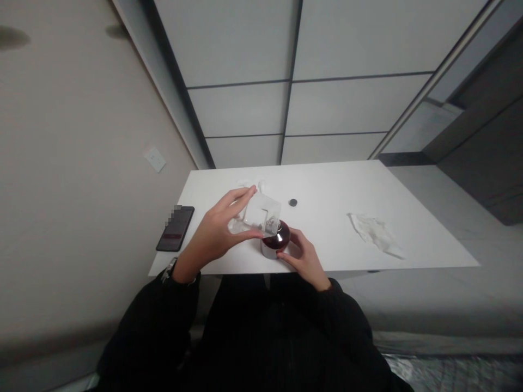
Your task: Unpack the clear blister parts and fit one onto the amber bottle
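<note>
My left hand [223, 223] is closed around a clear, square-sided container [257, 209], tilted with its neck down to the right. The neck end meets or hangs just above the mouth of a dark reddish-brown round bottle [281, 238] with a pale label; whether they touch, I cannot tell. That bottle stands upright near the table's front edge. Gripping its right side is my right hand [302, 255], thumb in front and fingers behind. Beyond the bottle lies a small dark round cap [293, 202].
On the white table [327, 185], a crumpled white tissue or wrapper [376, 233] lies to the right. A dark phone [175, 231] rests at the left edge. More thin white material [245, 183] shows behind my left hand. A panelled partition [245, 109] rises behind the table.
</note>
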The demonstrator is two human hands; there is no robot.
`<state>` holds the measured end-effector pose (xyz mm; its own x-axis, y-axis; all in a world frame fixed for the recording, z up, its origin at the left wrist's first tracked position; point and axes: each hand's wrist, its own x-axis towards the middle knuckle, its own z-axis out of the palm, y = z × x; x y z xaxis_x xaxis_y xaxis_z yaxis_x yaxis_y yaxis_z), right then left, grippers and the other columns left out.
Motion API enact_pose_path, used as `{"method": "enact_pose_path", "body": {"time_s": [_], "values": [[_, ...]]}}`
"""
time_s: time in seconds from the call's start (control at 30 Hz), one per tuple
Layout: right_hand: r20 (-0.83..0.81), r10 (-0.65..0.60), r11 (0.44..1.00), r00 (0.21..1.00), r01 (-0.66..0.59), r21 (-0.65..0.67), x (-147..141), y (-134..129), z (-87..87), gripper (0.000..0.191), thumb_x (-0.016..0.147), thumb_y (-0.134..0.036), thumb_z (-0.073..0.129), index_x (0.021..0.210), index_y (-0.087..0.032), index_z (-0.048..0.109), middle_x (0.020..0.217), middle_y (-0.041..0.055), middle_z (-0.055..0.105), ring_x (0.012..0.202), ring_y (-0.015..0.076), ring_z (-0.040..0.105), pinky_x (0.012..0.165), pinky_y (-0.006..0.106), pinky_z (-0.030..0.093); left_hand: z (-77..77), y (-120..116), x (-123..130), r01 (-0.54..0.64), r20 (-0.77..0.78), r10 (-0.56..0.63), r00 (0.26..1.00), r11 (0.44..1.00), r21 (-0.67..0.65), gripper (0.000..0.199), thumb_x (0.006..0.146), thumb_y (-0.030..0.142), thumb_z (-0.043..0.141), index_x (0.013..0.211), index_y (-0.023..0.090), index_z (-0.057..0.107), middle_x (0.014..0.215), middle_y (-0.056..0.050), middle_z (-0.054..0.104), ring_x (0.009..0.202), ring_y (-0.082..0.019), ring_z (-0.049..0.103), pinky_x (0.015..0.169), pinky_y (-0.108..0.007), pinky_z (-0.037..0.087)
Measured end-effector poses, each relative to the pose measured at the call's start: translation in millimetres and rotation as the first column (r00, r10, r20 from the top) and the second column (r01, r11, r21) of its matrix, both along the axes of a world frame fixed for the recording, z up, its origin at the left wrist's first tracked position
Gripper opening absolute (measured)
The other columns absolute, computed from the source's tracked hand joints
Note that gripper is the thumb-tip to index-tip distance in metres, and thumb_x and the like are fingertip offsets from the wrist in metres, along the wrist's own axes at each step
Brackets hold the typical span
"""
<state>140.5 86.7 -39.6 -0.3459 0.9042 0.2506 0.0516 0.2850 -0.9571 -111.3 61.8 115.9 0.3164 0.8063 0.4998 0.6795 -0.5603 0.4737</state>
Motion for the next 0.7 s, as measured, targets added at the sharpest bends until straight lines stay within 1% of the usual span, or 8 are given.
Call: {"method": "enact_pose_path", "body": {"time_s": [0.17, 0.27, 0.4, 0.57, 0.7], "values": [[0.009, -0.004, 1.000, 1.000, 0.004, -0.002, 1, 0, 0.4, 0.067, 0.083, -0.051, 0.089, 0.139, -0.027, 0.063, 0.140, 0.0117, 0.072, 0.130, 0.0317, 0.068, 0.118, 0.054, 0.052, 10.8, 5, 1, 0.055, -0.078, -0.054, 0.995, 0.998, 0.011, 0.083, 0.091, 0.053, 0.080, 0.163, 0.029, 0.047, 0.153, -0.014, 0.061, 0.141, -0.033, 0.061, 0.115, -0.048, 0.058], [0.007, -0.002, 1.000, 1.000, 0.002, 0.004, 1, 0, 0.3, 0.067, 0.083, -0.051, 0.089, 0.139, -0.028, 0.063, 0.141, 0.0113, 0.071, 0.132, 0.0321, 0.067, 0.119, 0.055, 0.051, 17.3, 6, 3, 0.077, -0.142, -0.072, 0.987, 0.997, 0.027, 0.083, 0.091, 0.050, 0.081, 0.163, 0.028, 0.046, 0.153, -0.016, 0.061, 0.141, -0.033, 0.061, 0.118, -0.048, 0.055], [0.015, 0.000, 1.000, 1.000, -0.001, 0.022, 1, 1, -2.3, 0.068, 0.084, -0.049, 0.089, 0.142, -0.028, 0.062, 0.143, 0.0112, 0.071, 0.134, 0.0323, 0.066, 0.120, 0.055, 0.050, 24.1, 8, 5, 0.094, -0.224, -0.079, 0.971, 0.994, 0.057, 0.083, 0.092, 0.048, 0.080, 0.164, 0.027, 0.044, 0.153, -0.017, 0.061, 0.140, -0.033, 0.062, 0.115, -0.046, 0.057], [0.022, 0.001, 0.999, 1.000, -0.002, 0.032, 2, 1, -5.3, 0.070, 0.083, -0.049, 0.089, 0.143, -0.029, 0.061, 0.146, 0.0112, 0.069, 0.137, 0.0330, 0.065, 0.121, 0.056, 0.049, 32.5, 10, 6, 0.090, -0.330, -0.074, 0.941, 0.995, 0.034, 0.081, 0.093, 0.047, 0.079, 0.164, 0.029, 0.044, 0.155, -0.015, 0.060, 0.140, -0.033, 0.062, 0.110, -0.044, 0.059], [0.012, -0.003, 0.999, 1.000, 0.002, 0.032, 1, 1, -2.1, 0.069, 0.082, -0.049, 0.090, 0.141, -0.029, 0.062, 0.145, 0.0105, 0.070, 0.135, 0.0329, 0.065, 0.120, 0.055, 0.049, 41.6, 11, 11, 0.088, -0.418, -0.069, 0.906, 0.996, 0.027, 0.076, 0.097, 0.049, 0.074, 0.164, 0.028, 0.044, 0.155, -0.014, 0.060, 0.140, -0.033, 0.062, 0.102, -0.038, 0.063]]}}
